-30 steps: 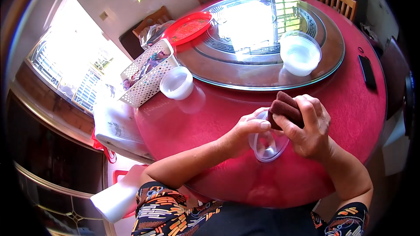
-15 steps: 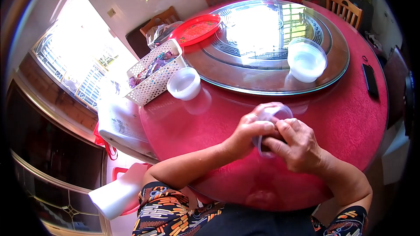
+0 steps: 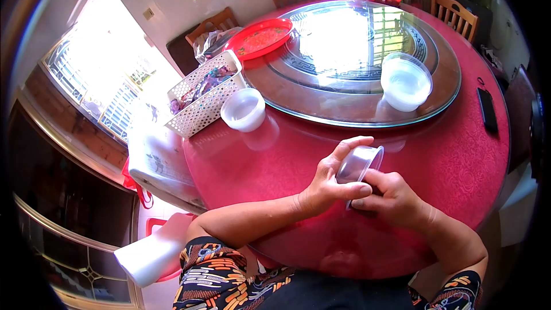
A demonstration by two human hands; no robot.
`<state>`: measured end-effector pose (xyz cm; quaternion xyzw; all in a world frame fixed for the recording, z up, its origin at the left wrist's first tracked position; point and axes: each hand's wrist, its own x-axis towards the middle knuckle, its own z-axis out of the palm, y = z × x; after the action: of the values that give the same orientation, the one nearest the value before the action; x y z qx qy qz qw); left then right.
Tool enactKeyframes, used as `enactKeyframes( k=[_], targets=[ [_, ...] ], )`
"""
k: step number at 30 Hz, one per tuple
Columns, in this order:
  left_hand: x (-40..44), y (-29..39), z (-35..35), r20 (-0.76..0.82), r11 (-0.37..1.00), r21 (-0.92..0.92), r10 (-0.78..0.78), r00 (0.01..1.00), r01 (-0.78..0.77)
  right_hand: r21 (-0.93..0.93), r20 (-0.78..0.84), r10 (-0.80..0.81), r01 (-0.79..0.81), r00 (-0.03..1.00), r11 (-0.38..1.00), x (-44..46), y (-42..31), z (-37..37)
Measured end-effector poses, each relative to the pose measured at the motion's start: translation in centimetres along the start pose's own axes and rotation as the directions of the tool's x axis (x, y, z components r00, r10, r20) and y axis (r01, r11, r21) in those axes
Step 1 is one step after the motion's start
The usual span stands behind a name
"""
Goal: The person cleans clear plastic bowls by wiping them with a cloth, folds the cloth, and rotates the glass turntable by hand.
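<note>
A clear plastic bowl (image 3: 357, 163) is tilted on its side between my two hands, above the red tabletop. My left hand (image 3: 336, 181) holds it from the left, with the thumb low and the index finger along the top. My right hand (image 3: 390, 195) grips its lower right rim, fingers curled and partly hidden. On the left of the table stands another translucent bowl (image 3: 243, 110), perhaps several nested. A stack of clear bowls (image 3: 406, 82) rests on the glass turntable (image 3: 321, 109).
Beside the left bowls sits a white perforated basket (image 3: 212, 100) with purple wrapped packets. A red round tray (image 3: 261, 40) lies at the turntable's far left. A black phone (image 3: 487, 110) is near the right edge. A white roll (image 3: 152, 252) stands below left.
The bowl has turned so its side faces up and its rim points right. My left fingers have spread along it, and my right hand has shifted lower on the rim.
</note>
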<state>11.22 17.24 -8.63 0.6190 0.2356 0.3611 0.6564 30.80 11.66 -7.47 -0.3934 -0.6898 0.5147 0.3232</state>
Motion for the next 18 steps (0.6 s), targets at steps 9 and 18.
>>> enactKeyframes(
  k=[9,18],
  targets=[
    [0.1,-0.2,-0.1,0.032,0.999,-0.027,0.025,0.999,-0.025,-0.79,-0.023,-0.454,0.262,0.891,0.554,0.2,0.1,0.4],
    [0.4,-0.2,0.0,0.171,0.91,-0.327,-0.209,0.963,0.255,-0.986,0.021,-0.782,0.144,0.623,0.088,0.6,-0.8,0.6]
  ],
)
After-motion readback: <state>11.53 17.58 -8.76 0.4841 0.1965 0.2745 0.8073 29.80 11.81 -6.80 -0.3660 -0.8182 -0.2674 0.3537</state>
